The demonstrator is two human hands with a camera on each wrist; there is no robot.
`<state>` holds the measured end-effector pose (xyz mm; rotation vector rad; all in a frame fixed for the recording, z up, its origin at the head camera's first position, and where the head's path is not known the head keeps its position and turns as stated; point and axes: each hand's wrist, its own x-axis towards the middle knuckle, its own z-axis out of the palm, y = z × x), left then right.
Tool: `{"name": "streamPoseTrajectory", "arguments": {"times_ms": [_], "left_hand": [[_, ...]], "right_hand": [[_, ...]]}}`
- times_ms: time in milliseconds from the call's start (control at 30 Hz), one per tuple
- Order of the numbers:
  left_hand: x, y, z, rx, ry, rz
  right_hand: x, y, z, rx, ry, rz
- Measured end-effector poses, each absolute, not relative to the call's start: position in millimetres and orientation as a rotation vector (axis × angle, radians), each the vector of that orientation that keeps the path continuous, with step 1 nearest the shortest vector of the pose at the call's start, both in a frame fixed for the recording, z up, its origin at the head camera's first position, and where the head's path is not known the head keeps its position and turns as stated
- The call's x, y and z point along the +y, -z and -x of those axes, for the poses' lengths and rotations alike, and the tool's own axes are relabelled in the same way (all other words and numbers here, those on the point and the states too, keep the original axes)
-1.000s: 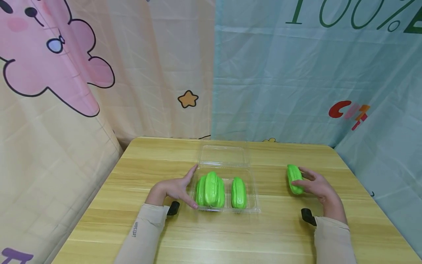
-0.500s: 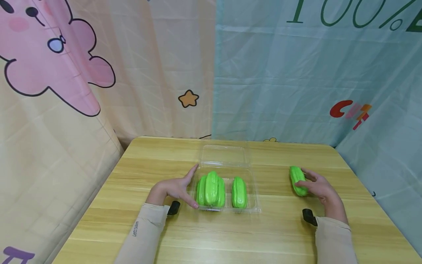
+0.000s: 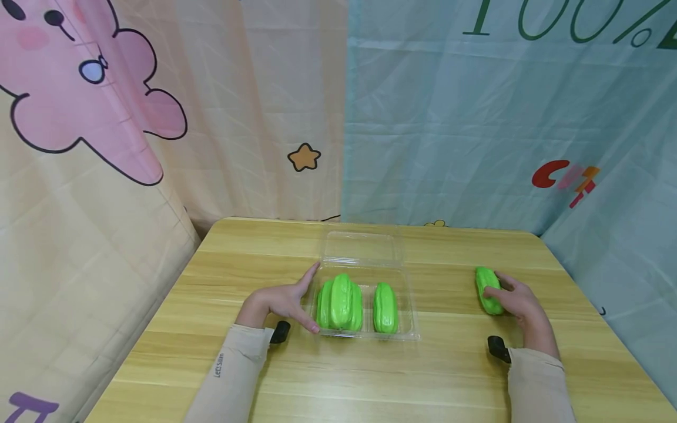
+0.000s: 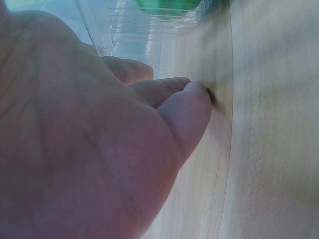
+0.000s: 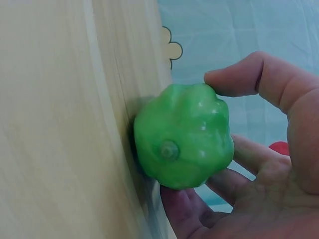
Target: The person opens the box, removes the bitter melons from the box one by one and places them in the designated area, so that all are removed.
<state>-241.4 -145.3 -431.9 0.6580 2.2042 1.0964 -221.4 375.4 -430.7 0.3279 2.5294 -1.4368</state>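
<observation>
A clear plastic clamshell box (image 3: pixel 407 317) lies open in the middle of the wooden table, its lid (image 3: pixel 361 249) folded back. Inside lie green ridged toy gourds: a cluster (image 3: pixel 340 302) on the left and a single one (image 3: pixel 385 308) on the right. My left hand (image 3: pixel 290 301) rests against the box's left side with straight fingers; the left wrist view shows its palm (image 4: pixel 75 149) close to the box wall (image 4: pixel 149 25). My right hand (image 3: pixel 515 301) grips another green gourd (image 3: pixel 486 288) lying on the table to the right. In the right wrist view, thumb and fingers wrap that gourd (image 5: pixel 183 135).
The table (image 3: pixel 370 376) is backed by hanging printed cloths, peach at the left (image 3: pixel 158 147) and pale blue at the right (image 3: pixel 476 117). The table's right edge runs close beside my right hand. Bare wood lies in front of the box.
My right hand has slid the loose gourd a little to the right and drawn its fingers closer round it. The left hand and the box have stayed put.
</observation>
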Motion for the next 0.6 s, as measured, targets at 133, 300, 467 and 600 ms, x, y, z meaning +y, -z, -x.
{"name": "streamPoseTrajectory", "arguments": {"times_ms": [133, 300, 467, 600], "left_hand": [[-144.7, 431.7, 241.5, 2.201, -1.098, -0.659], [-144.6, 430.5, 241.2, 2.203, -1.095, -0.651], [-144.7, 430.9, 241.1, 2.207, -1.095, -0.651], [-144.6, 431.3, 240.6, 2.211, -1.094, -0.653]], "right_hand": [[374.6, 429.7, 221.1, 2.529, 1.446, -0.364], [374.6, 427.0, 220.5, 2.572, 1.404, -0.367], [375.1, 425.7, 221.4, 2.604, 1.318, -0.314], [374.6, 424.9, 221.1, 2.599, 1.292, -0.318]]}}
